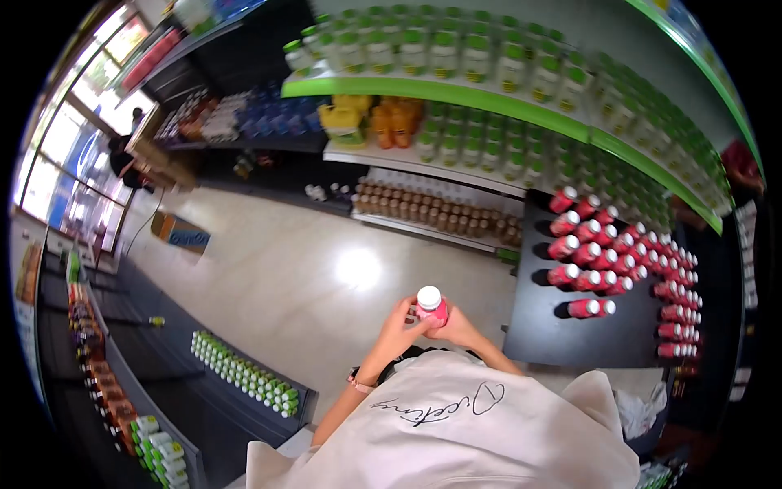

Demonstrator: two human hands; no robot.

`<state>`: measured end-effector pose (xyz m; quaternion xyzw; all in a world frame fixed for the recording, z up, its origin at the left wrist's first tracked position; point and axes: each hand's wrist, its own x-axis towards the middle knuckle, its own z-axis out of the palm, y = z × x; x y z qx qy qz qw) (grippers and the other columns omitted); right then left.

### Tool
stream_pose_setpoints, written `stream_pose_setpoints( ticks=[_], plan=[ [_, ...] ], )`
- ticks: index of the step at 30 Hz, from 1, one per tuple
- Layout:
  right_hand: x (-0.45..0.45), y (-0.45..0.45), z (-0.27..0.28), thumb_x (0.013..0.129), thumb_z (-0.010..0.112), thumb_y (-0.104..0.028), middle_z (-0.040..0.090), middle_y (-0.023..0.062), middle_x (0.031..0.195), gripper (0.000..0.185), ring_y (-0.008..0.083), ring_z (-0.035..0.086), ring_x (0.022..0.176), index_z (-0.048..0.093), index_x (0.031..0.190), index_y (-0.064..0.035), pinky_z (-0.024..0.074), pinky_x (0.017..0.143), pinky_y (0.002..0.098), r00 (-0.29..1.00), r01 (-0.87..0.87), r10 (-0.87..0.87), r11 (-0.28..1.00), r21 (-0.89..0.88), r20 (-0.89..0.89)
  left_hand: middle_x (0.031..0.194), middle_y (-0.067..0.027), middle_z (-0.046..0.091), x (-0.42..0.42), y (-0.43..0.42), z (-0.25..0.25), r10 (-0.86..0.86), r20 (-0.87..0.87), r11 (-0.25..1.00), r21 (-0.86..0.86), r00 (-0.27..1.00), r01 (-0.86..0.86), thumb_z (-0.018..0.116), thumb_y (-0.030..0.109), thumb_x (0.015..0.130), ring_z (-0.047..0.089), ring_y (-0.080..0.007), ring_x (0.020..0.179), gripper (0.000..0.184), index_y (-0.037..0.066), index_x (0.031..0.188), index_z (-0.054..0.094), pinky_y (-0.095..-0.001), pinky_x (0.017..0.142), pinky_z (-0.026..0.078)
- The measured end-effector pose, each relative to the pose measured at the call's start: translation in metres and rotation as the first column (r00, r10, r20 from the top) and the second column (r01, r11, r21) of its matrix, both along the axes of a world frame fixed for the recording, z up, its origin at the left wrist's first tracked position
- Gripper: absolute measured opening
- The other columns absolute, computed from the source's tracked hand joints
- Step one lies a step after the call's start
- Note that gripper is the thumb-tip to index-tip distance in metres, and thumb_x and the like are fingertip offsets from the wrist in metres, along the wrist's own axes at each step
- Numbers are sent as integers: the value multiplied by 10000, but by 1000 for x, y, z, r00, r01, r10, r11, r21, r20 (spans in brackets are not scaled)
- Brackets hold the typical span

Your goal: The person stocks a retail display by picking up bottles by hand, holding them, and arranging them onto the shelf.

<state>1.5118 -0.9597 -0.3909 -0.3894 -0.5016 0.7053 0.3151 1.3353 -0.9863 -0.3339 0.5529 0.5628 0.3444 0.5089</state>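
A small red-pink bottle (432, 311) with a white cap stands upright in front of my body, cap toward the camera. My left hand (397, 324) is closed around its left side, with the thumb across the front. From the right, my right hand (461, 328) also grips the bottle; some of its fingers are hidden behind it. To the right, rows of similar red bottles (604, 259) with white caps stand on a dark table (529, 330).
Green-edged shelves (456, 95) with white, green-capped bottles line the far wall. Brown-looking bottles (432, 209) fill a low shelf. A low dark shelf (175, 383) with small green-topped bottles runs along the left. A cardboard box (181, 232) lies on the floor; a person (122, 159) is near the windows.
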Motion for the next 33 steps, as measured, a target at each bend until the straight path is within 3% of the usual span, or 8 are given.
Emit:
stream_pose_setpoints(
  ticks=[3,7,10,11,14,18,24,33],
  plan=[
    [-78,8,14,658,828,-144,615,99,1160,717,184,589,1071,476,1273,-37,484,925,330,986,-165,165,973,162,16,1255,-132,492,-63,-27,11,170,42,983,61,985,-172,808,249,791,547,-219,1097,645,-11,1300,509,-346,921,472],
    [-156,5,57,650,841,-158,634,113,1117,700,200,614,1042,487,1245,-54,493,889,342,939,-344,339,914,213,62,1259,-117,476,-127,-59,27,378,90,915,115,921,-387,821,208,773,522,-225,1152,631,-9,1283,518,-339,961,448],
    [-203,4,79,656,832,-159,639,118,1099,692,207,624,1020,485,1245,-51,498,877,345,920,-379,390,868,321,34,1284,-128,467,-157,-70,35,511,-9,812,335,859,-479,823,198,767,517,-227,1164,625,-15,1274,525,-337,978,436],
    [-215,8,89,660,827,-159,640,119,1098,688,207,624,1018,484,1245,-48,499,877,345,909,-400,415,853,336,30,1304,-125,469,-167,-67,44,490,-4,820,341,872,-459,810,207,781,515,-216,1178,663,-21,1313,486,-339,990,430],
    [-249,23,131,684,802,-151,630,114,1108,663,209,622,1018,481,1252,-31,500,880,352,851,-492,525,802,339,-8,1288,-117,502,-188,-49,86,434,458,805,189,776,-562,778,220,818,524,-207,1180,694,-21,1363,424,-342,999,428],
    [-292,60,154,722,773,-106,612,91,1117,606,179,609,1010,491,1251,-15,498,885,344,718,-630,661,750,200,-218,1301,-135,551,-230,-20,122,325,651,826,158,686,-541,721,217,873,548,-197,1172,665,-19,1391,376,-340,1010,436],
    [-377,127,170,762,765,-75,613,70,1108,538,155,603,1011,514,1234,-18,500,883,324,624,-730,700,681,60,-347,1298,-160,561,-317,43,113,301,615,813,234,729,-533,691,244,900,567,-203,1155,634,-38,1378,386,-351,1001,449],
    [-485,213,209,780,772,-60,586,64,1165,607,138,580,1072,464,1301,-14,485,921,307,654,-737,715,676,7,-249,1257,-205,570,-425,134,121,328,641,761,256,694,-595,679,423,892,585,-257,1136,728,-61,1359,401,-373,962,487]
  ],
)
